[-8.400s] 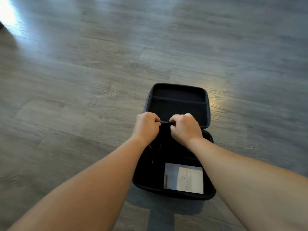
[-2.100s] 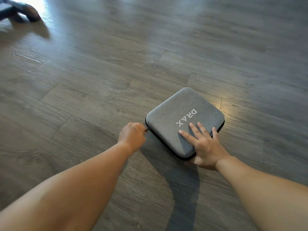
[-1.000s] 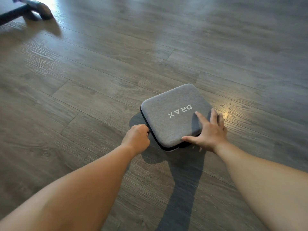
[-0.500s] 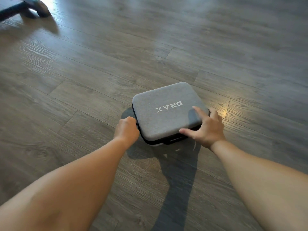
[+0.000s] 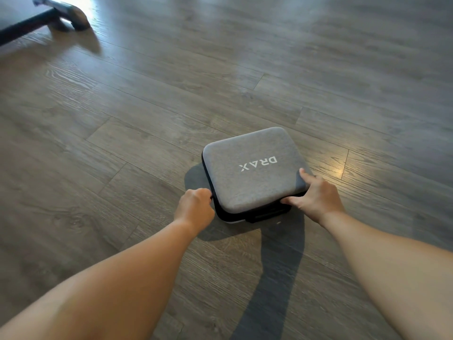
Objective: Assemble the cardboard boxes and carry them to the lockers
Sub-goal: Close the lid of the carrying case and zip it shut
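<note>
The grey case (image 5: 252, 168) is lain closed on the floor (image 5: 122, 143). Its near-left edge is pinched by the curled left hand (image 5: 196, 207). Its right corner is gripped by the right hand (image 5: 316, 195)

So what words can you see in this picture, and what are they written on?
"DRAX": white letters on the lid of the grey case, upside down from this view.
No other words, numbers or signs can be seen on the case, the wooden floor or anywhere else.
</note>
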Available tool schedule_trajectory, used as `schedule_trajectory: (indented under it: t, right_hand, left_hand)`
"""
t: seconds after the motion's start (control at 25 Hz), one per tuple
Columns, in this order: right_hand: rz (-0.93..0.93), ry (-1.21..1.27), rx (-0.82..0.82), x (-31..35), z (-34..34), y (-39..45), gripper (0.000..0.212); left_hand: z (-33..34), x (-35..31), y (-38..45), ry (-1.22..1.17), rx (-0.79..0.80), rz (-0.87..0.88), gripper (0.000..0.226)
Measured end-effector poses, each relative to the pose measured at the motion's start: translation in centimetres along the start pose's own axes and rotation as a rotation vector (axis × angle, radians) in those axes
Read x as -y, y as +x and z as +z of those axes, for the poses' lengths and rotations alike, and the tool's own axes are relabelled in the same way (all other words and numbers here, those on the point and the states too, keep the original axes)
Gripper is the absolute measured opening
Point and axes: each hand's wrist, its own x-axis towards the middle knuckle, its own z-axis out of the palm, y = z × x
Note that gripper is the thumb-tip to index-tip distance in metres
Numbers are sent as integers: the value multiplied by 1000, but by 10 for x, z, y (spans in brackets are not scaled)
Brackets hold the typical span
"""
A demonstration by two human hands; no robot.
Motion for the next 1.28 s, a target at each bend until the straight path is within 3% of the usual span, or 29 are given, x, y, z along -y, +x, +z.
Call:
schedule_trajectory:
  t: [0.12, 0.24, 0.52, 0.88, 1.16, 1.28]
  right_hand:
    - [25, -20, 5, 8, 2, -1, 115]
    - [74, 14, -18, 19, 8, -8, 113]
    - [-39, 68, 4, 37, 34, -40, 118]
    - [-20, -25, -42, 41, 36, -27, 107]
    - [21, -39, -70, 72, 53, -39, 107]
    - [-17, -23, -37, 84, 62, -52, 103]
  left_hand:
    - [2, -3, -18, 62, 32, 68, 20]
    - [-1, -8, -24, 26, 13, 19, 25]
    - [-20, 21, -5, -202, -81, -303, 17]
    - [-16, 23, -24, -254, 60, -248, 12]
    - [-4, -22, -32, -172, 70, -240, 18]
    - [0, -37, -25, -163, 112, -246, 7]
